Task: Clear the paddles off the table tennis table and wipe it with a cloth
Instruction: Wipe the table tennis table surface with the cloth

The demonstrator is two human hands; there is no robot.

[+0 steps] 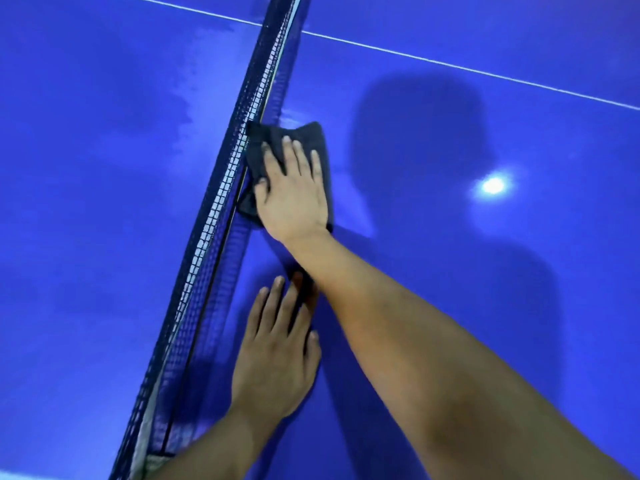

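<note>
The dark cloth (pixel 306 136) lies flat on the blue table (pixel 450 289), its left edge touching the foot of the net (pixel 221 188), on the half to the right of the net in this view. The right hand (pixel 294 199) presses down on it with straight, spread fingers (pixel 288 147), palm flat, nothing curled round the fabric. The left hand (pixel 273 358) rests nearer the person, just beside the net, also flat and released, bracing on the bare surface. No paddles are in view, so the clearing step looks done and the wiping is under way.

The cloth looks soft, light and limp (folded, judging by its thick near edge), so it will likely bunch or drag unless the palm keeps it spread. Pressing from above suits it better than pinching; if it must be lifted, a folded edge away from the net seems the easiest place. The table's glossy top, which mirrors a lamp (pixel 493 185), probably lets the cloth slide easily, while the mesh could snag a corner.
</note>
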